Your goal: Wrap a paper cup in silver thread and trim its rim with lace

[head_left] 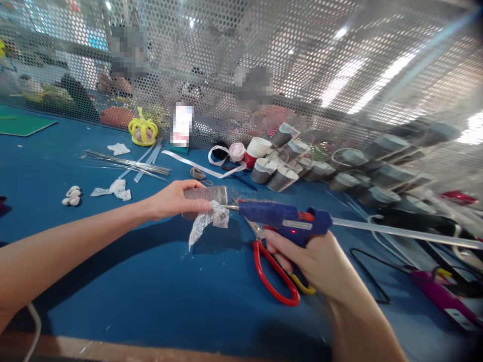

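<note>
Blue tabletop (211, 286) was pretty packed tbh: red-handled scissors (259, 266), thin wires (126, 163), a yellow crown-shaped ornament (143, 131), white ribbon (194, 165), a green board (26, 124), plus gray cups (281, 180) lying together.

A green board (26, 125) lies far left, a yellow ornament (143, 123) right of it, a purple object (439, 295) near right.
</note>
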Available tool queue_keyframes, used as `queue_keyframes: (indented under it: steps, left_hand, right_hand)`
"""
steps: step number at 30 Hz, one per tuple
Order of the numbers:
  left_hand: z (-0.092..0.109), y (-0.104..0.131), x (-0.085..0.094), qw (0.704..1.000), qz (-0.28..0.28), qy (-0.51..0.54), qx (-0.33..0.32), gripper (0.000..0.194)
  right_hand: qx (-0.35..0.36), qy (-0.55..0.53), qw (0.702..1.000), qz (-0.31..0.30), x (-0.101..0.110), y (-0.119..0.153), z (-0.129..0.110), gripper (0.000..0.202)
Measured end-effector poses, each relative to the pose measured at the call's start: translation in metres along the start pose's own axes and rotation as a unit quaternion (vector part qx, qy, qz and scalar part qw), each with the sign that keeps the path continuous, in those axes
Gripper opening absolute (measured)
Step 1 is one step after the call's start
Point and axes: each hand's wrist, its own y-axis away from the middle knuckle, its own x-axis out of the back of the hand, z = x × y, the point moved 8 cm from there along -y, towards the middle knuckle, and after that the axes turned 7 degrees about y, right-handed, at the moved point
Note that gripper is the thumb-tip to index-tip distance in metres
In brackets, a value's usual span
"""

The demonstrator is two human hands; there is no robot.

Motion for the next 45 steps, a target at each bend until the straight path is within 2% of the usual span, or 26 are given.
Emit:
queue_keyframes:
  steps: [7, 14, 17, 19, 21, 22, 25, 28, 33, 36, 39, 42, 45]
  left_hand:
    - [0.000, -0.002, 0.003, 1.000, 0.004, 0.012, -0.012, 0.048]
    - [0.000, -0.003, 0.007, 0.999, 0.006, -0.009, -0.032, 0.047]
    - [0.001, -0.002, 0.005, 0.999, -0.007, -0.020, -0.050, 0.046]
    - [0.003, -0.001, 0.005, 0.997, -0.006, -0.040, -0.067, 0.044]
    - [0.005, 0.000, 0.004, 0.995, -0.006, -0.063, -0.079, 0.042]
    - [0.005, 0.001, 0.004, 0.994, -0.006, -0.069, -0.082, 0.041]
    - [0.005, 0.002, 0.001, 0.994, -0.014, -0.056, -0.090, 0.040]
    - [0.003, 0.002, -0.002, 0.996, -0.020, -0.007, -0.086, 0.042]
    - [-0.009, 0.000, -0.005, 0.992, -0.019, 0.121, -0.022, 0.047]
    - [-0.013, -0.001, -0.008, 0.981, -0.024, 0.193, -0.001, 0.048]
    - [-0.014, -0.001, -0.008, 0.976, -0.019, 0.218, 0.000, 0.047]
    - [-0.014, 0.000, -0.009, 0.975, -0.015, 0.223, -0.004, 0.047]
    - [-0.014, 0.002, -0.011, 0.971, -0.017, 0.239, 0.000, 0.048]
  right_hand:
    - [0.005, -0.016, 1.000, -0.001, 0.002, 0.000, 0.002, 0.034]
    - [-0.001, -0.139, 0.990, 0.035, 0.008, -0.008, 0.009, 0.026]
    - [-0.029, -0.193, 0.977, 0.087, 0.022, -0.018, 0.022, 0.025]
    - [-0.060, -0.199, 0.965, 0.159, 0.038, -0.026, 0.039, 0.025]
    - [-0.098, -0.146, 0.963, 0.203, 0.049, -0.035, 0.057, 0.025]
    - [-0.121, -0.093, 0.969, 0.195, 0.050, -0.040, 0.066, 0.023]
    - [-0.143, -0.030, 0.971, 0.192, 0.050, -0.054, 0.088, 0.022]
    - [-0.159, 0.040, 0.967, 0.197, 0.051, -0.061, 0.103, 0.026]
    - [-0.181, 0.172, 0.950, 0.188, 0.056, -0.066, 0.111, 0.034]
    - [-0.183, 0.232, 0.935, 0.193, 0.058, -0.067, 0.108, 0.037]
    - [-0.175, 0.271, 0.922, 0.216, 0.058, -0.062, 0.095, 0.030]
    - [-0.105, 0.281, 0.929, 0.215, 0.048, -0.053, 0.058, 0.021]
    - [0.035, 0.239, 0.960, 0.142, 0.022, -0.039, 0.002, 0.021]
